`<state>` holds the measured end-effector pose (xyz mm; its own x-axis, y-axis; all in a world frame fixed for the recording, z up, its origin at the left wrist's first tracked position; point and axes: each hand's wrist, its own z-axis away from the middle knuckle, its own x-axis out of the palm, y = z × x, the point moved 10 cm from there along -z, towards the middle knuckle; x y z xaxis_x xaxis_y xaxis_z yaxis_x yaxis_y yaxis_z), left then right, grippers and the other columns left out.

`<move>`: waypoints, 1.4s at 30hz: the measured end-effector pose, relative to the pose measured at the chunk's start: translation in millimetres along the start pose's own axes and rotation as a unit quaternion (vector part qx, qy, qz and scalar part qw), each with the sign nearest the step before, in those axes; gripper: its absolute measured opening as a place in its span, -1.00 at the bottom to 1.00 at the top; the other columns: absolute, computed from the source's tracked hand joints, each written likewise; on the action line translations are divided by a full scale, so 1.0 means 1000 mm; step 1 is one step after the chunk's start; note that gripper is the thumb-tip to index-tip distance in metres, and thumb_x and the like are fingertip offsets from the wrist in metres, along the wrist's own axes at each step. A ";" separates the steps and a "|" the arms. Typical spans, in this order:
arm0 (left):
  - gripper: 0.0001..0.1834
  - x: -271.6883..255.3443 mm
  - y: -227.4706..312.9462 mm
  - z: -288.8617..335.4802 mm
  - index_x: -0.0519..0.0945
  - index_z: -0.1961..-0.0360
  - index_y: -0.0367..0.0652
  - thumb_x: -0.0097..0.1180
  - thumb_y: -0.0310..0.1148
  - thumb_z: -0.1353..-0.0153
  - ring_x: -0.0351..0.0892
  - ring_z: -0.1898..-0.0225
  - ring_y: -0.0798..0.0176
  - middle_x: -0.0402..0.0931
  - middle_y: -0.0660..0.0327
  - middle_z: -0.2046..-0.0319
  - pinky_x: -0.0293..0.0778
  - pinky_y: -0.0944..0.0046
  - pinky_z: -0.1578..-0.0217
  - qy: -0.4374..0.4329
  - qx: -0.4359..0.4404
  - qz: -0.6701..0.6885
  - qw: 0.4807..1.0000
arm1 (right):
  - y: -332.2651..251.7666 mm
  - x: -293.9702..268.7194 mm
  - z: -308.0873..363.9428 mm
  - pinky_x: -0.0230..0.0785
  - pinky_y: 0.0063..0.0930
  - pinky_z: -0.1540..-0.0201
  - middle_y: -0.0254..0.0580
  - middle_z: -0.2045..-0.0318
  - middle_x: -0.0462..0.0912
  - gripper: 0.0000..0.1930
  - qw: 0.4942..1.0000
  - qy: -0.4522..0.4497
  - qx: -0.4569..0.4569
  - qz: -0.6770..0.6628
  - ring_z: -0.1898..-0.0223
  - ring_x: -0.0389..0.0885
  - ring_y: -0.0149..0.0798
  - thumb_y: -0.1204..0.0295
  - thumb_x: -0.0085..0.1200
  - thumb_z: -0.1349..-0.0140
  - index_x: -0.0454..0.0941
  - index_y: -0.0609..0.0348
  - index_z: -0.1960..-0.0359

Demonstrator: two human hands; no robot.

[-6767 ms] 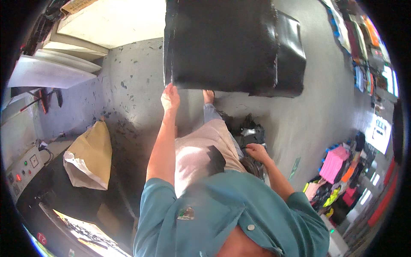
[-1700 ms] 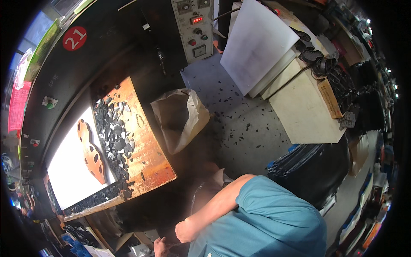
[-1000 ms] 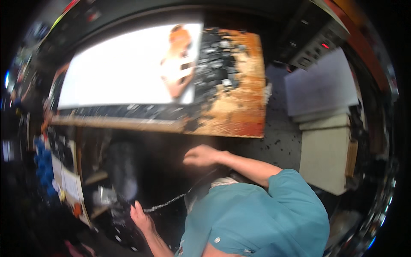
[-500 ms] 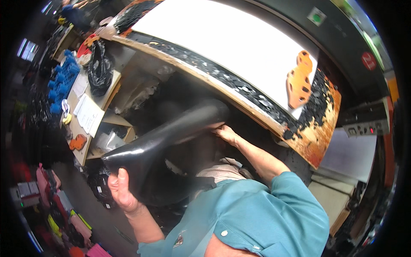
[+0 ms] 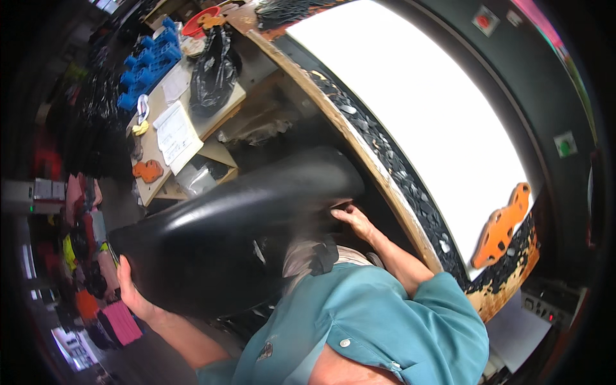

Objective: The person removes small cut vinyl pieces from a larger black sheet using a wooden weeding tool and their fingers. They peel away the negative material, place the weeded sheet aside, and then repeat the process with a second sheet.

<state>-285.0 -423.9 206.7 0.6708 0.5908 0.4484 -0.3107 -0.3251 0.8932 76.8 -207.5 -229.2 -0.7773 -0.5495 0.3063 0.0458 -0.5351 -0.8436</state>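
A large, glossy black flexible sheet is held up in front of my body, curved over along its far side. My left hand grips its left edge, thumb showing on the near side and the fingers hidden behind the sheet. At the right end, my right hand is closed on the sheet's edge, fingers bent. A small pale mark shows on the middle of the sheet. Beyond my right hand runs the wooden edge of a worktable bearing a white board.
An orange perforated cutting die lies on the board, with black scraps along its border. To the left, a side table carries papers, a black plastic bag and another orange die. Blue plastic racks stand behind.
The black sheet is spread wider, and my left hand has moved left with its edge. My right hand keeps hold of the other end. The view has turned, shifting the worktable right.
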 end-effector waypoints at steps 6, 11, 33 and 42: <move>-0.56 -0.039 -0.028 -0.087 0.65 -0.19 -0.37 -0.09 -0.24 -0.61 0.71 -0.16 -0.01 0.68 -0.07 -0.16 0.56 0.01 -0.28 -0.059 -0.150 0.088 0.983 | -0.074 0.006 0.005 0.52 -0.44 -0.06 -0.30 0.10 0.76 -0.62 0.981 0.080 -0.082 -0.158 0.09 0.68 -0.42 0.15 0.26 -0.48 0.69 0.26 -0.04; -0.56 -0.093 -0.027 -0.185 0.64 -0.18 -0.39 0.00 -0.22 -0.56 0.71 -0.14 -0.07 0.69 -0.06 -0.14 0.59 0.00 -0.24 0.015 -0.110 0.040 0.993 | -0.197 0.028 0.008 0.44 -0.53 0.02 -0.42 0.13 0.68 -0.57 0.968 0.191 -0.161 0.038 0.14 0.54 -0.52 0.14 0.27 -0.48 0.60 0.26 -0.14; -0.74 0.327 -0.019 -0.397 0.50 0.30 -0.19 0.13 -0.22 -0.43 0.37 0.42 0.29 0.41 0.26 0.43 0.42 0.12 0.33 -0.384 0.115 0.002 0.916 | -0.370 -0.108 0.425 0.59 -0.29 -0.17 -0.09 -0.04 0.73 -0.65 0.662 0.641 -0.354 0.162 -0.05 0.72 -0.20 0.36 0.18 -0.44 0.62 0.28 -0.16; -0.69 0.274 -0.398 -0.390 0.69 -0.09 -0.32 0.12 -0.36 -0.46 0.62 0.01 0.30 0.69 0.17 0.04 0.53 0.23 -0.06 -0.473 -0.165 -0.316 0.805 | -0.141 -0.074 0.244 0.49 -0.30 -0.11 -0.23 0.05 0.71 -0.59 0.811 0.567 -0.124 -0.064 0.02 0.65 -0.24 0.39 0.27 -0.29 0.61 0.27 -0.14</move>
<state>-240.3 155.3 -12.1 0.9294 -0.3173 -0.1883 0.2380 0.1254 0.9631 280.4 -247.7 -25.2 -0.8495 0.5205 -0.0866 -0.0988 -0.3181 -0.9429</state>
